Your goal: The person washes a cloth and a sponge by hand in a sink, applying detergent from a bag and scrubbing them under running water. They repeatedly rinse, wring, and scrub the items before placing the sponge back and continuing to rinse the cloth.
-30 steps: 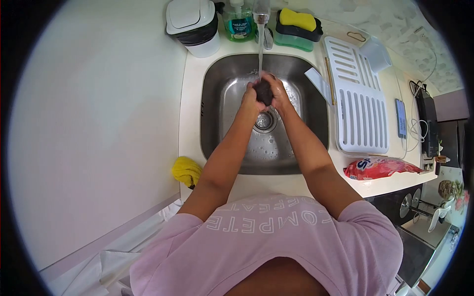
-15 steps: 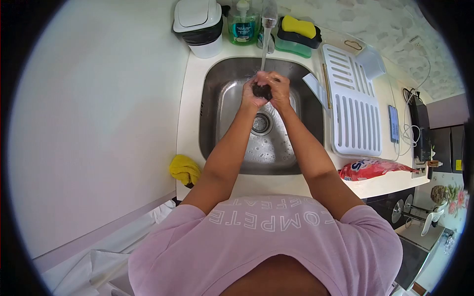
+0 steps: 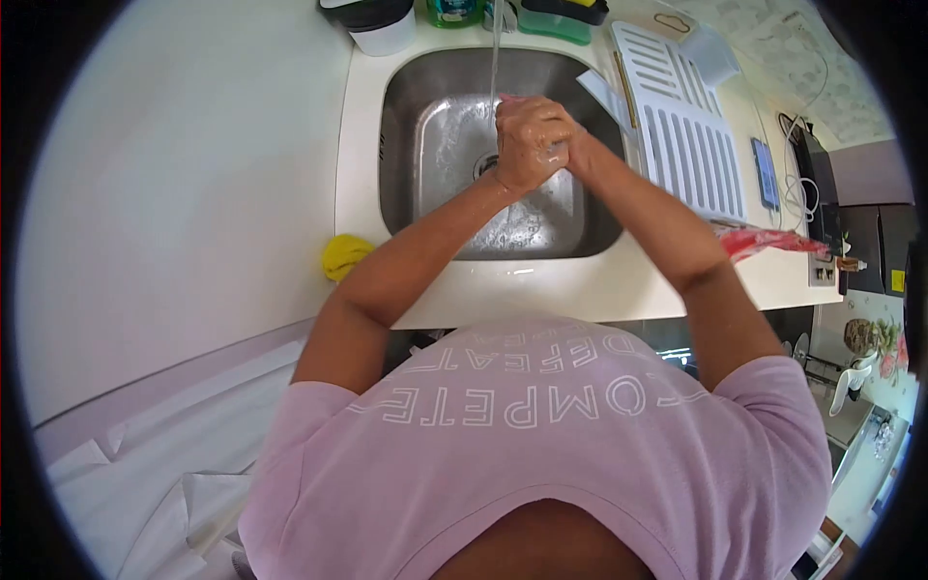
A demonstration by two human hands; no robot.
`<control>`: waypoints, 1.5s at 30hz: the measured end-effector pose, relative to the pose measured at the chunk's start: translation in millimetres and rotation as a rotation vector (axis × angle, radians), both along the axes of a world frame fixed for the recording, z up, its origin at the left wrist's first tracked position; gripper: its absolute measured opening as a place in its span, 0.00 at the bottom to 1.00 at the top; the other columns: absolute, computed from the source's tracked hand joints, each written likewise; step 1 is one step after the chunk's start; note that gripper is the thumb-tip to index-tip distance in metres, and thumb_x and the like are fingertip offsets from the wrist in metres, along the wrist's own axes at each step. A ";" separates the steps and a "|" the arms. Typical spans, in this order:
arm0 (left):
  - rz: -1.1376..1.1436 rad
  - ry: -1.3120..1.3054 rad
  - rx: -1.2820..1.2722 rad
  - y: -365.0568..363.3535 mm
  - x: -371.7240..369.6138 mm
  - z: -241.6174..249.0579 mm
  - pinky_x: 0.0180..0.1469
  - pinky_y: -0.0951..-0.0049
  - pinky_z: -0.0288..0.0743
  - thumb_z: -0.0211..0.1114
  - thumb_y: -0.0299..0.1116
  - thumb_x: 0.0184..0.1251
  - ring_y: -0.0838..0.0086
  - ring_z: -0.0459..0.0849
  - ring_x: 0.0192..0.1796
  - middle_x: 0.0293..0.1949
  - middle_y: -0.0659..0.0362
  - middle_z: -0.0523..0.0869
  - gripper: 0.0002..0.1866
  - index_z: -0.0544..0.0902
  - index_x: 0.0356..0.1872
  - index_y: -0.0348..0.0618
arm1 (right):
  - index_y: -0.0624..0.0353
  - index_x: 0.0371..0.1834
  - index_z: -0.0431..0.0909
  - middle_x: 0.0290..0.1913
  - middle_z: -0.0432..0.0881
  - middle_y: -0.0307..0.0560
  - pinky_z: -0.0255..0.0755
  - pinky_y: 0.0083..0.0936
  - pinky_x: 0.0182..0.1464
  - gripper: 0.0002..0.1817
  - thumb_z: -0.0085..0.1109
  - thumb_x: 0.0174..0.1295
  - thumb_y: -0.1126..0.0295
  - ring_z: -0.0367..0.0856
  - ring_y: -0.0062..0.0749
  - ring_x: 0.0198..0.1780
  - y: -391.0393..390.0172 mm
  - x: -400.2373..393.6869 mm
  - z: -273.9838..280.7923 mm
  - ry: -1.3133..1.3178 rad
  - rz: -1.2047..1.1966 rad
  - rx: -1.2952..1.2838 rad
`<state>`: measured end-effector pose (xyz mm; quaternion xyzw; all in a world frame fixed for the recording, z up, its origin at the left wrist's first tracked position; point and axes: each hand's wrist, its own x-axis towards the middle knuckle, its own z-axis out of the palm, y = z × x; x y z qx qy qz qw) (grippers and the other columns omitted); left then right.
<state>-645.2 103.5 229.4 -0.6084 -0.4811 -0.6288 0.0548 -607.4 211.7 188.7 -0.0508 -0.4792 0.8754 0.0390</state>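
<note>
I had both hands clasped together over the sink (image 3: pixel 406 155), left hand (image 3: pixel 522 145) wrapped against right hand (image 3: pixel 565 150), directly under the running water stream (image 3: pixel 497 48). Whatever they enclosed was hidden; I could not tell if anything was inside. I judged the rinsing was midway: skin looked wet and glossy, water was flowing, suds sat in the basin, and drying remained.

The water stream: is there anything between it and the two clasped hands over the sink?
Nothing visible. The water stream falls straight onto the clasped left hand and right hand above the sink.
</note>
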 end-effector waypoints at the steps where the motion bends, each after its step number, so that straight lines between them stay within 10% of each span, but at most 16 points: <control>1: 0.030 0.129 0.019 -8.6 7.4 2.3 0.35 0.73 0.71 0.59 0.21 0.27 0.70 0.79 0.29 0.20 0.64 0.79 0.04 0.75 0.09 0.43 | 0.54 0.15 0.67 0.13 0.69 0.38 0.70 0.27 0.35 0.15 0.48 0.59 0.66 0.72 0.32 0.23 -3.8 3.6 13.3 0.000 -0.006 0.000; 4: 0.077 0.358 0.172 -19.1 20.2 -0.7 0.29 0.73 0.67 0.60 0.25 0.26 0.73 0.75 0.25 0.18 0.67 0.75 0.06 0.71 0.08 0.46 | 0.56 0.16 0.66 0.16 0.68 0.32 0.60 0.16 0.23 0.16 0.46 0.61 0.63 0.63 0.17 0.18 -20.3 9.5 47.7 -0.559 0.162 -0.180; 8: -0.047 0.751 0.117 -30.9 24.9 -9.7 0.34 0.74 0.70 0.59 0.29 0.29 0.75 0.75 0.29 0.21 0.67 0.72 0.05 0.71 0.11 0.47 | 0.54 0.14 0.66 0.10 0.63 0.31 0.54 0.19 0.18 0.18 0.43 0.62 0.62 0.56 0.14 0.12 -22.7 2.2 51.3 -0.527 0.583 -0.201; 10: -0.097 0.864 0.131 -29.2 23.0 -19.2 0.36 0.75 0.71 0.58 0.31 0.31 0.75 0.75 0.30 0.22 0.66 0.71 0.04 0.71 0.12 0.47 | 0.52 0.08 0.63 0.07 0.60 0.32 0.51 0.23 0.17 0.22 0.43 0.62 0.62 0.52 0.16 0.10 -36.9 3.1 60.8 -0.642 0.353 0.568; 21: 0.058 1.463 -0.242 -13.7 8.5 -55.8 0.40 0.75 0.71 0.56 0.34 0.39 0.71 0.76 0.36 0.28 0.61 0.76 0.06 0.79 0.16 0.45 | 0.66 0.15 0.71 0.12 0.71 0.52 0.65 0.34 0.25 0.21 0.45 0.59 0.60 0.70 0.39 0.17 -38.4 -22.7 14.1 -0.494 0.024 1.408; 23: 0.047 1.488 -0.412 -6.5 7.2 -65.3 0.40 0.75 0.71 0.56 0.34 0.42 0.70 0.77 0.36 0.29 0.60 0.77 0.07 0.79 0.19 0.45 | 0.72 0.23 0.77 0.24 0.76 0.66 0.71 0.38 0.39 0.18 0.46 0.55 0.64 0.78 0.54 0.32 -41.5 -26.4 15.4 -0.503 -0.016 1.521; 28: -0.118 1.036 -0.920 28.3 -4.4 -113.6 0.45 0.70 0.69 0.53 0.35 0.53 0.70 0.77 0.41 0.35 0.56 0.78 0.10 0.79 0.35 0.45 | 0.69 0.30 0.77 0.35 0.77 0.63 0.71 0.37 0.42 0.15 0.52 0.49 0.66 0.77 0.52 0.38 -43.7 -40.7 9.9 -0.527 -0.030 1.610; 30: -0.172 0.435 -0.582 34.4 -13.2 -149.0 0.53 0.68 0.65 0.50 0.37 0.57 0.68 0.75 0.47 0.44 0.53 0.77 0.15 0.76 0.42 0.41 | 0.67 0.32 0.78 0.37 0.78 0.61 0.71 0.37 0.43 0.14 0.51 0.49 0.67 0.78 0.50 0.40 -37.2 -51.2 -7.0 -0.600 -0.014 1.603; 34: -0.178 0.510 -0.923 39.3 -30.0 -111.7 0.56 0.68 0.62 0.49 0.38 0.58 0.65 0.74 0.49 0.48 0.52 0.75 0.17 0.72 0.46 0.42 | 0.66 0.30 0.78 0.32 0.79 0.59 0.71 0.36 0.42 0.12 0.50 0.50 0.68 0.79 0.46 0.39 -17.3 -72.2 -28.5 -0.638 -0.239 1.533; 41: -0.056 0.871 -0.941 49.6 -54.8 -105.1 0.47 0.63 0.69 0.54 0.32 0.52 0.64 0.76 0.46 0.40 0.50 0.78 0.11 0.76 0.36 0.41 | 0.73 0.23 0.75 0.19 0.77 0.55 0.74 0.32 0.23 0.07 0.52 0.51 0.77 0.78 0.40 0.22 29.5 -104.5 -65.4 -0.374 -0.653 0.351; 44: -0.040 0.884 -1.143 56.6 -72.9 -122.7 0.38 0.58 0.74 0.56 0.30 0.49 0.59 0.79 0.40 0.40 0.51 0.79 0.13 0.75 0.37 0.40 | 0.74 0.22 0.75 0.21 0.76 0.54 0.77 0.31 0.24 0.04 0.51 0.49 0.83 0.77 0.39 0.21 39.1 -97.5 -48.5 -0.242 -0.587 -0.007; 45: 0.028 0.776 -1.108 55.0 -76.7 -124.1 0.42 0.57 0.71 0.55 0.32 0.51 0.56 0.79 0.40 0.41 0.48 0.77 0.14 0.74 0.40 0.40 | 0.75 0.31 0.73 0.29 0.77 0.58 0.78 0.31 0.38 0.07 0.49 0.50 0.81 0.79 0.39 0.28 44.5 -99.6 -43.1 -0.357 -0.553 0.091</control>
